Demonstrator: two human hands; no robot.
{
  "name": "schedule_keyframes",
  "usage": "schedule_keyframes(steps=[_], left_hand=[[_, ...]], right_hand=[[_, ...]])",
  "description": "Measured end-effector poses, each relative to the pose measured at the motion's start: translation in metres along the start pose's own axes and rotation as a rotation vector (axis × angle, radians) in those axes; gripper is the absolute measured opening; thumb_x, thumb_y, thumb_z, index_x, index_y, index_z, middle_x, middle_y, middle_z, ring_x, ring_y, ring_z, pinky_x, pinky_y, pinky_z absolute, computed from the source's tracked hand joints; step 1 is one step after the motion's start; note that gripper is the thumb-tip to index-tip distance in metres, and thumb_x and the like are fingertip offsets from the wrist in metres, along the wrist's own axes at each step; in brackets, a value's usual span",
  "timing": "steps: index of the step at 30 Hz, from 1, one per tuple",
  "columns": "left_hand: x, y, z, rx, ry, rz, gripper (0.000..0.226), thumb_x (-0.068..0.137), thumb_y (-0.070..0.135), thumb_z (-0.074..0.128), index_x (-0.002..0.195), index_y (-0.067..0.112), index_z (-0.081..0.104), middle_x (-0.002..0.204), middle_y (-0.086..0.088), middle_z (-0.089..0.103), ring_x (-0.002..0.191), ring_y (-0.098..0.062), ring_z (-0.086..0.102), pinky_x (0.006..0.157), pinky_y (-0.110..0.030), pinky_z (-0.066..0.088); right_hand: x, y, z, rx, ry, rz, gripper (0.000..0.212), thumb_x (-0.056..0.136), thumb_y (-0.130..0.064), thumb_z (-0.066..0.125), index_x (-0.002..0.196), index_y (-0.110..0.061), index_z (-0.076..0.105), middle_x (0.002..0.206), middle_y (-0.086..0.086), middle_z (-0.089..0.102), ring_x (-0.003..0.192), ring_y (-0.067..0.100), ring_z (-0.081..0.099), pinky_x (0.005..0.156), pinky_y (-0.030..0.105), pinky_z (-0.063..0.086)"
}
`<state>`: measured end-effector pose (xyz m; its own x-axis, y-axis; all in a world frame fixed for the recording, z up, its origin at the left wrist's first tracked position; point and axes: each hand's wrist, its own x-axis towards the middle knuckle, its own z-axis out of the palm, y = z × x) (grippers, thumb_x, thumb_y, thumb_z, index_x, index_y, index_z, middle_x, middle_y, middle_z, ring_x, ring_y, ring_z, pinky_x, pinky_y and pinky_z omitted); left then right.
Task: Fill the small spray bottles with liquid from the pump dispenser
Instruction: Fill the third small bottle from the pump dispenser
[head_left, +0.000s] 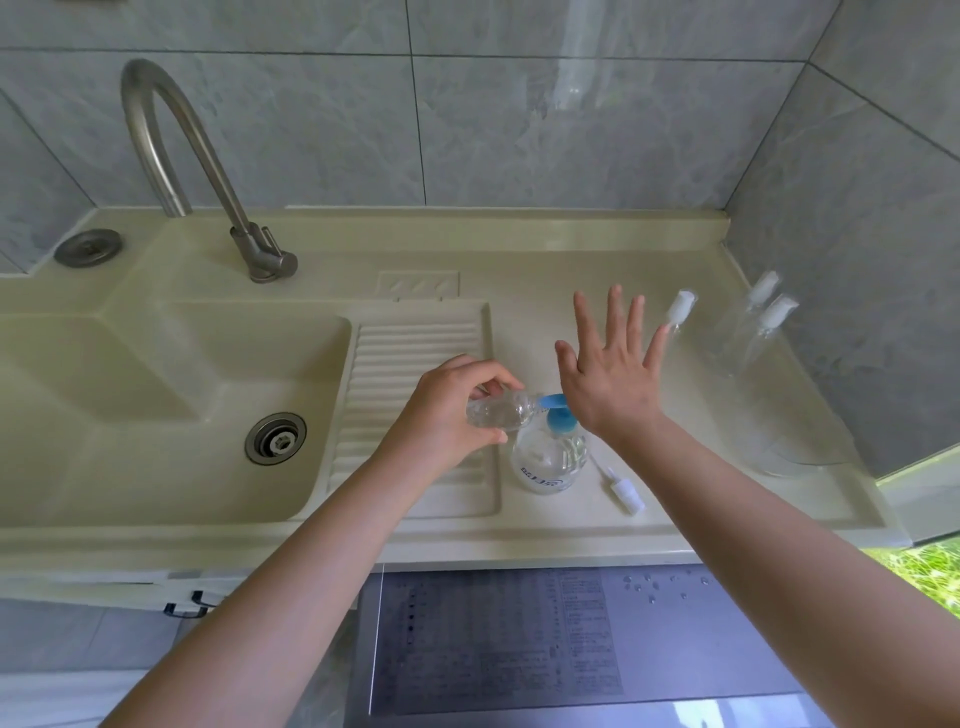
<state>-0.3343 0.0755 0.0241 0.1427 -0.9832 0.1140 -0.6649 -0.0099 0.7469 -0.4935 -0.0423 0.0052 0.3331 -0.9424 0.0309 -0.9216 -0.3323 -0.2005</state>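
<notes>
The filling is under way on one bottle and, as far as can be judged, not yet begun on the rest. The left hand (452, 410) grasps a small clear bottle (501, 412) with fingers and thumb curled round it, tipping it almost on its side so that its open neck meets the blue spout of the pump dispenser (549, 451), which stands on the counter (561, 530) near its front edge, just beside the ribbed draining board (410, 364). The right hand (610, 371) is released — fingers spread and straight, grasping nothing — with its heel over the blue pump head; whether it is pressing down cannot be told. How much liquid sits in the held bottle is unclear, as both bottle and liquid are see-through. A removed white spray top (627, 493) lies on the counter just right of the dispenser, so that bottle needs capping afterwards. Toward the counter's back right corner three capped spray bottles (774, 317) stand near the wall — whether they are filled cannot be made out. To the left is the sink (104, 374), with its tap (208, 171) at the back edge.
</notes>
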Motion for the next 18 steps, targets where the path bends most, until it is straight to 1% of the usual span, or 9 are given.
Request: schedule_keyframes(steps=[2,4,6,8,9,11,13,18], left_hand=[[0.0,0.0,0.0,-0.005,-0.001,-0.003,0.052,0.059,0.002,0.089,0.103,0.025,0.071,0.099,0.009,0.061,0.093,-0.003,0.061,0.088,-0.01,0.046],[0.0,0.001,0.0,-0.008,0.0,-0.003,0.052,0.058,0.002,0.089,0.102,0.025,0.072,0.098,0.008,0.062,0.092,-0.004,0.061,0.087,-0.01,0.045],[-0.001,0.001,0.0,-0.01,0.003,-0.002,0.052,0.058,0.001,0.088,0.102,0.024,0.072,0.098,0.006,0.062,0.091,-0.005,0.061,0.087,-0.01,0.045],[0.0,0.001,0.001,-0.01,0.002,-0.002,0.052,0.058,0.001,0.088,0.102,0.023,0.072,0.098,0.005,0.063,0.091,-0.005,0.061,0.087,-0.011,0.046],[0.0,0.001,0.001,-0.008,-0.001,0.001,0.052,0.058,0.001,0.088,0.102,0.024,0.072,0.099,0.005,0.063,0.091,-0.005,0.061,0.087,-0.011,0.046],[0.001,0.0,0.002,-0.006,-0.002,0.005,0.053,0.058,0.002,0.089,0.103,0.025,0.072,0.098,0.006,0.062,0.092,-0.005,0.061,0.089,-0.014,0.047],[0.001,-0.001,0.002,0.004,0.002,0.005,0.053,0.058,0.002,0.089,0.103,0.025,0.072,0.098,0.007,0.061,0.092,-0.005,0.061,0.09,-0.017,0.047],[0.0,-0.001,0.002,-0.001,0.006,-0.003,0.052,0.059,0.003,0.089,0.103,0.025,0.071,0.098,0.007,0.061,0.093,-0.005,0.06,0.09,-0.017,0.047]], right_hand=[[0.0,0.0,-0.004,-0.024,0.033,-0.016,0.065,0.104,-0.052,0.02,0.16,-0.03,-0.006,0.166,0.011,-0.017,0.151,0.032,-0.023,0.119,0.057,-0.015],[0.001,-0.001,-0.009,0.013,0.022,0.001,0.067,0.103,-0.055,0.02,0.16,-0.031,-0.008,0.166,0.011,-0.018,0.151,0.031,-0.024,0.119,0.057,-0.016],[0.001,-0.002,-0.013,0.064,0.009,0.019,0.068,0.103,-0.057,0.019,0.16,-0.031,-0.008,0.166,0.011,-0.018,0.151,0.031,-0.025,0.118,0.055,-0.018],[0.002,-0.003,-0.013,0.034,0.017,0.001,0.067,0.103,-0.056,0.019,0.16,-0.031,-0.008,0.166,0.01,-0.019,0.151,0.03,-0.025,0.116,0.054,-0.02],[0.001,-0.003,-0.01,0.015,0.003,-0.012,0.066,0.104,-0.054,0.019,0.159,-0.032,-0.008,0.166,0.01,-0.02,0.151,0.03,-0.025,0.116,0.055,-0.019],[-0.001,-0.003,-0.002,0.059,-0.063,-0.001,0.062,0.105,-0.051,0.017,0.159,-0.034,-0.008,0.166,0.009,-0.018,0.151,0.03,-0.023,0.119,0.057,-0.015],[-0.002,-0.003,0.003,0.085,-0.091,0.004,0.061,0.105,-0.051,0.016,0.159,-0.034,-0.008,0.166,0.008,-0.018,0.152,0.029,-0.022,0.12,0.056,-0.013],[0.001,-0.004,-0.01,0.109,-0.063,0.008,0.069,0.102,-0.061,0.017,0.159,-0.034,-0.011,0.166,0.009,-0.02,0.151,0.028,-0.025,0.119,0.055,-0.016]])
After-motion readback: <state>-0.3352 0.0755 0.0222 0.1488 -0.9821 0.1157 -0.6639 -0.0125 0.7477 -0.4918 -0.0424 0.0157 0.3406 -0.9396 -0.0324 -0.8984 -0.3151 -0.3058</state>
